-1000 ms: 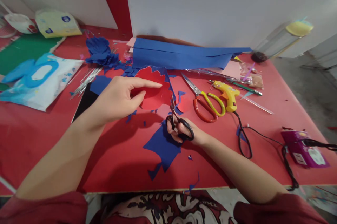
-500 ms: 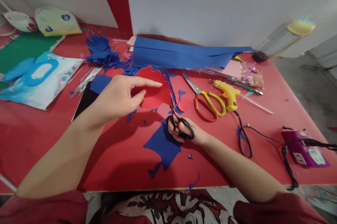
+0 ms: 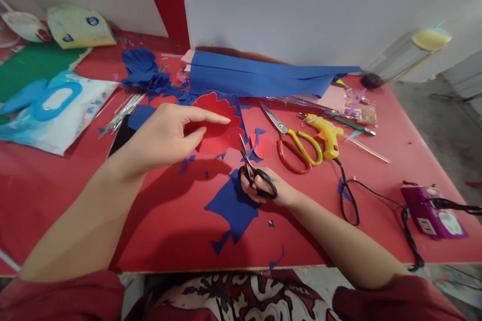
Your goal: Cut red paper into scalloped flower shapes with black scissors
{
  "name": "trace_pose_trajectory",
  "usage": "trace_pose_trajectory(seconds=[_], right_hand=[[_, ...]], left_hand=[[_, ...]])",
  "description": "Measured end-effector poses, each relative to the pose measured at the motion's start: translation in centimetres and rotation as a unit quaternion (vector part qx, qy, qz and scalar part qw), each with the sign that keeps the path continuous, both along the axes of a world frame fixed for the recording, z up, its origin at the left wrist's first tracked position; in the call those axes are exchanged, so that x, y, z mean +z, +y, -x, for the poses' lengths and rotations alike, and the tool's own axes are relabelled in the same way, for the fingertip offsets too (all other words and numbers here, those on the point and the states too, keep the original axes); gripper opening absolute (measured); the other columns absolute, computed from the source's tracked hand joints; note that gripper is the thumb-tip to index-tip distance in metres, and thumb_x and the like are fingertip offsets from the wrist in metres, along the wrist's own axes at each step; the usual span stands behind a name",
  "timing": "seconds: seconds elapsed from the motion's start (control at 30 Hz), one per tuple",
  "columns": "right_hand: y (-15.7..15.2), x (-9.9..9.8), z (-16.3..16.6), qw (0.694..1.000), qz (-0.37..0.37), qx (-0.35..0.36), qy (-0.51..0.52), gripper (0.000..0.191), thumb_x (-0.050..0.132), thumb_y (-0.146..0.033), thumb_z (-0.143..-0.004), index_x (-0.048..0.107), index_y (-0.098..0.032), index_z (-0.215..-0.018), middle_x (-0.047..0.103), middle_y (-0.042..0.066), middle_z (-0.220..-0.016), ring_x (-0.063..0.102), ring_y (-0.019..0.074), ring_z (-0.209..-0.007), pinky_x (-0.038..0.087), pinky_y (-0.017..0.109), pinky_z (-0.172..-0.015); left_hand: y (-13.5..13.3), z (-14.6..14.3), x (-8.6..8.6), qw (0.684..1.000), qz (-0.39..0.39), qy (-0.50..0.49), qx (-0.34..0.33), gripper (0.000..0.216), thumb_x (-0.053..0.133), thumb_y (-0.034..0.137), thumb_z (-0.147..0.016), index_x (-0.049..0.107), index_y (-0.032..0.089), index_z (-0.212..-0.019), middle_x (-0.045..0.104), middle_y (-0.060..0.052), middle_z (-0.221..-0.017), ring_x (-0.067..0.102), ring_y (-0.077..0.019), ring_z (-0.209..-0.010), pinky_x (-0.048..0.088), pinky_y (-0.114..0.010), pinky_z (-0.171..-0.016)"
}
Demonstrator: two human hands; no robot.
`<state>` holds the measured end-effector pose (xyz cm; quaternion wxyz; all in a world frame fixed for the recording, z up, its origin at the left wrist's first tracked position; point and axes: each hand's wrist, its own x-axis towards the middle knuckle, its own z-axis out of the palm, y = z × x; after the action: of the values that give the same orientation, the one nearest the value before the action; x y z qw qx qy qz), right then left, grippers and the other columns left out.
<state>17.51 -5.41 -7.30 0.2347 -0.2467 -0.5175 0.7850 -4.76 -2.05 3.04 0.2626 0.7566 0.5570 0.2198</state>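
My left hand [image 3: 165, 132] is closed on a red scalloped paper piece [image 3: 218, 135] at its left side. The index finger stretches across the paper's face and the thumb lies lower; the other fingers are hidden. My right hand [image 3: 265, 185] grips small black-handled scissors [image 3: 246, 160], fingers through the loops. Their tips point up beside the paper's right edge, blades looking nearly closed. Behind the red piece lies blue paper [image 3: 241, 107]. A jagged blue paper scrap [image 3: 233, 205] is under and left of my right hand.
Large scissors [image 3: 297, 145] with red and yellow handles and a yellow glue gun [image 3: 324, 132] lie to the right. Its cord runs toward a purple box [image 3: 433, 213]. Folded blue sheets [image 3: 256, 75] rest at the back. A blue paper flower [image 3: 143, 70] and wipes pack [image 3: 56, 110] are left.
The scissors' tips have shifted slightly left and their blades have come closer together. My left hand keeps nearly the same pose on the red paper.
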Motion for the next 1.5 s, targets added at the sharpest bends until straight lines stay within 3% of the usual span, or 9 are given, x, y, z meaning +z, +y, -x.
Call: trace_pose_trajectory(seconds=[0.3, 0.6, 0.9, 1.23, 1.5], right_hand=[[0.09, 0.00, 0.06, 1.000, 0.027, 0.001, 0.006, 0.052, 0.059, -0.065, -0.072, 0.039, -0.017, -0.068, 0.035, -0.008, -0.058, 0.029, 0.0012, -0.038, 0.020, 0.017, -0.034], [0.02, -0.22, 0.20, 0.999, 0.050, -0.003, 0.014, 0.052, 0.064, -0.063, -0.070, 0.040, -0.016, -0.066, 0.036, -0.009, -0.055, 0.027, -0.0003, -0.035, 0.019, 0.016, -0.032], [0.19, 0.06, 0.07, 0.999, -0.043, 0.028, -0.003, 0.056, 0.053, -0.070, -0.073, 0.043, -0.015, -0.072, 0.039, -0.007, -0.057, 0.037, 0.0038, -0.040, 0.027, 0.020, -0.040], [0.15, 0.73, -0.09, 0.995, -0.074, 0.066, 0.010, 0.058, 0.048, -0.073, -0.074, 0.045, -0.015, -0.077, 0.043, -0.004, -0.056, 0.041, 0.0077, -0.046, 0.033, 0.022, -0.045], [-0.08, 0.00, -0.20, 0.996, -0.007, 0.077, 0.051, 0.058, 0.051, -0.071, -0.075, 0.046, -0.013, -0.082, 0.041, -0.004, -0.066, 0.039, 0.0052, -0.045, 0.032, 0.021, -0.044]], left_hand=[[0.11, 0.36, -0.31, 1.000, -0.008, 0.012, -0.008, 0.039, 0.047, 0.018, -0.074, 0.070, 0.026, -0.105, 0.065, 0.003, -0.063, 0.048, -0.0089, -0.044, 0.039, -0.021, -0.045], [0.19, 0.44, -0.27, 1.000, 0.003, -0.023, -0.016, 0.037, 0.049, 0.018, -0.075, 0.070, 0.023, -0.104, 0.071, 0.001, -0.082, 0.062, -0.0134, -0.066, 0.049, -0.022, -0.062], [0.14, 0.55, -0.23, 0.999, 0.003, -0.031, -0.033, 0.037, 0.048, 0.017, -0.075, 0.070, 0.022, -0.105, 0.072, 0.001, -0.085, 0.060, -0.0099, -0.063, 0.049, -0.019, -0.060], [0.15, 0.64, -0.50, 0.997, 0.030, -0.053, -0.044, 0.037, 0.049, 0.020, -0.075, 0.071, 0.024, -0.105, 0.073, 0.000, -0.089, 0.065, -0.0136, -0.071, 0.051, -0.020, -0.063], [0.15, 0.43, -0.35, 0.997, 0.045, -0.046, -0.041, 0.038, 0.049, 0.020, -0.073, 0.071, 0.025, -0.103, 0.073, 0.000, -0.092, 0.067, -0.0164, -0.077, 0.052, -0.024, -0.067]])
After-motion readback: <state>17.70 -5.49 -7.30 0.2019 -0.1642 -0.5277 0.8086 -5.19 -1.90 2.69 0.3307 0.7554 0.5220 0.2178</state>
